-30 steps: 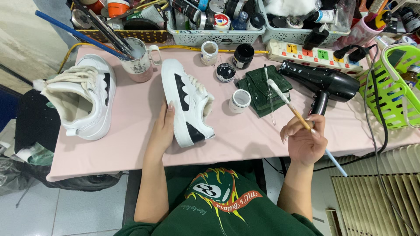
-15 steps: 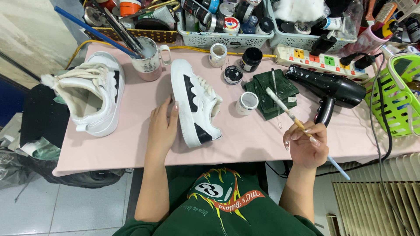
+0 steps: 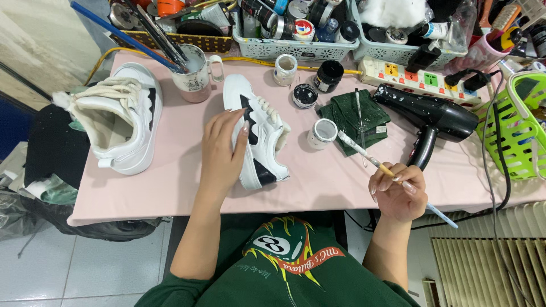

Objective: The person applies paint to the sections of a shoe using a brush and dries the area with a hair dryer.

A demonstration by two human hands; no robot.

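A white and black sneaker (image 3: 257, 129) lies on its side on the pink table (image 3: 170, 182). My left hand (image 3: 223, 145) rests flat on its sole side, fingers spread over it. My right hand (image 3: 398, 190) is closed on a thin paintbrush (image 3: 364, 153) near the table's front edge, bristle tip pointing toward a small white paint jar (image 3: 322, 132). A second white sneaker (image 3: 122, 116) stands upright at the left, laces loose.
A green cloth (image 3: 352, 120) with a brush on it, a black hair dryer (image 3: 435, 119), a power strip (image 3: 424, 74), a mug of brushes (image 3: 193, 71), small paint jars (image 3: 306, 95), back baskets of supplies (image 3: 296, 48) and a green basket (image 3: 520, 125) at right.
My left hand has slid up onto the sneaker's side. My right hand with the brush has stayed about where it was. The view has shifted slightly.
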